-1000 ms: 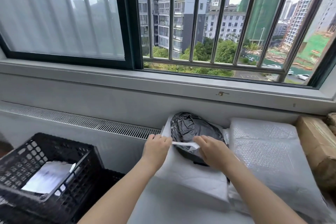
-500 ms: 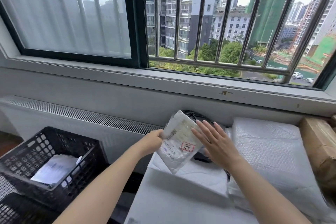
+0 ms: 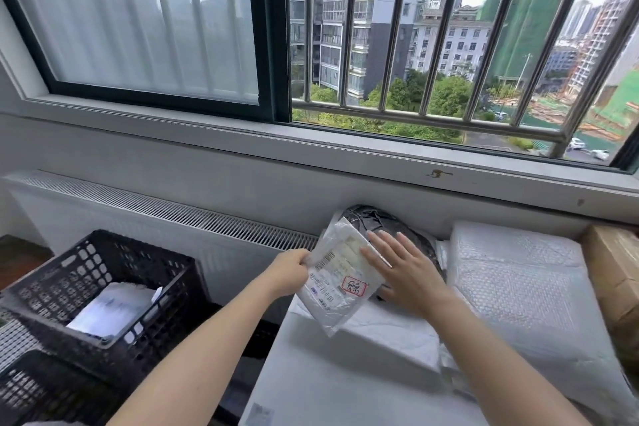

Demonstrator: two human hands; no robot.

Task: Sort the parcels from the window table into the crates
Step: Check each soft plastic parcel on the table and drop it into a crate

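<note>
Holding: the left hand pinches the left edge of a small white labelled parcel, raised and tilted above the table, label facing the camera.
Right hand: the right hand lies with fingers straight and spread, palm down, just beside the parcel's right edge; whether it touches the parcel or the black bag cannot be told.
Step in hand: judged as label check before crate selection; parcel lifted, not yet placed.
Next move: judged to call for a leftward and downward carry on the left hand alone, with the flat hand clearing away first.
Near crate: a lower black crate sits at the bottom left corner; contents not visible.
Target crate: the upper black crate stands well left of the table and already holds a white parcel.
Table edge: the white table ends just below the held parcel; open floor gap lies between edge and crates.
Remaining stock: black plastic bag, bubble-wrap parcel, brown carton at the far side.
Far limit: radiator grille and window wall.
</note>
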